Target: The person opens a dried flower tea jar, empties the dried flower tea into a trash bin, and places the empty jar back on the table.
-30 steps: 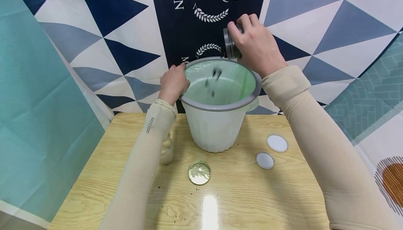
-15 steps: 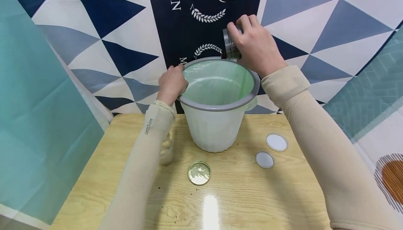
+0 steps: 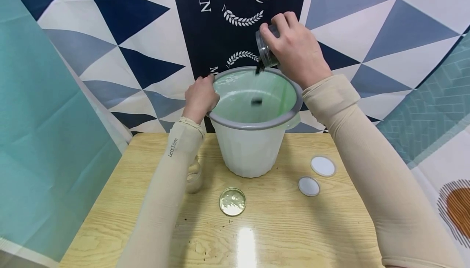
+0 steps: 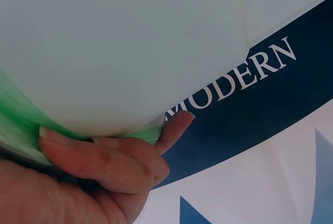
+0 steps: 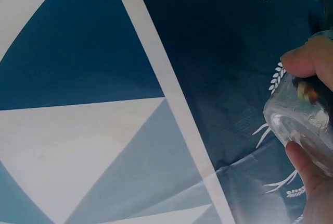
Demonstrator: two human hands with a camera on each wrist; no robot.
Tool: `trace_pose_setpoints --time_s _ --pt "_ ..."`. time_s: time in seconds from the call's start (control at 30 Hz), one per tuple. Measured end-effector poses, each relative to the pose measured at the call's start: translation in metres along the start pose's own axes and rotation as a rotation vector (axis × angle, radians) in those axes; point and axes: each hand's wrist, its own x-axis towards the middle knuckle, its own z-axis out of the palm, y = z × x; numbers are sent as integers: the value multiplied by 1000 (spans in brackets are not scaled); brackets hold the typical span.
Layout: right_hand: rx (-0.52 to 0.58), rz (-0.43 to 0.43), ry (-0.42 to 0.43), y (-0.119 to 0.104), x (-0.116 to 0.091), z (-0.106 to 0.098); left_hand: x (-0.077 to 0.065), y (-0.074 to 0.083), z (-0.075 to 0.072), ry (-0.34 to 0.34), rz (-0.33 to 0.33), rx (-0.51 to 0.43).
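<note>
A white bin with a grey rim and green liner stands upright at the table's back. My left hand grips its rim on the left side; in the left wrist view, curled fingers lie against the green liner. Above the rim's right rear part, my right hand holds a clear jar, mouth tilted down and left. Dark bits fall from it into the bin. The right wrist view shows thumb and finger around the jar's base, with dark contents inside. The bin's bottom is hidden.
A round clear container stands on the wooden table before the bin. Two white round lids lie at right. Another jar is partly hidden by my left forearm. A patterned cloth hangs close behind.
The right hand has shifted slightly up and left, tipping the jar further down. Dark bits fall now, as one second ago; half a second ago none showed inside the bin. The left hand stays put.
</note>
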Motion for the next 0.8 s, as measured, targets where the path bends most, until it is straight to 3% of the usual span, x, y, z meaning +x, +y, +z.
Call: trace_pose_setpoints --time_s 0.8 --pt "16 5 -9 -1 -3 2 0 0 0 11 1 -10"
